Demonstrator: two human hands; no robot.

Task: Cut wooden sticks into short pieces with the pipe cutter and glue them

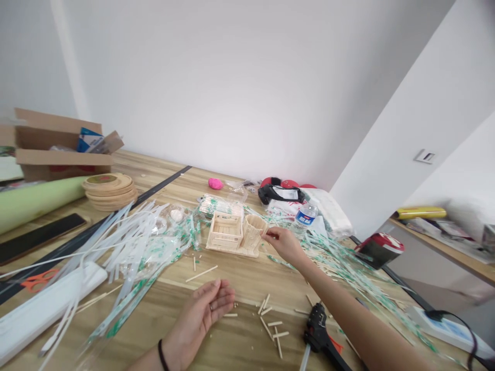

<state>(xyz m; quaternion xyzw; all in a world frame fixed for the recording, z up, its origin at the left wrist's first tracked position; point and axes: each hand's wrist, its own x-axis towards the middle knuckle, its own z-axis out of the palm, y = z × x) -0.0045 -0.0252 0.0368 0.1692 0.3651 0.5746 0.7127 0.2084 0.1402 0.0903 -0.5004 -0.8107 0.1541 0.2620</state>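
The person's right hand reaches to the centre of the frame, at the right side of a small construction of wooden sticks. This construction stands on the table and has a rectangular box part on its left and a round cup part on its right. The thumb and fingers of the right hand are drawn near together beside the rim of the cup part; I cannot tell if they pinch the wall or a small piece.

The left hand is at the lower middle, with its palm turned to the right. Its fingers are loosely curved and the hand is rather open, and it has hold of nothing that I can see. A dark band is around its wrist.

To the right of the left hand lie several short loose sticks, and farther right, near the right forearm, a black glue gun. One longer stick lies between the left hand and the construction. Clear plastic wrappers with green marks spread at the left. A bottle with blue label is behind the right hand, and a cardboard box stands in the upper left.
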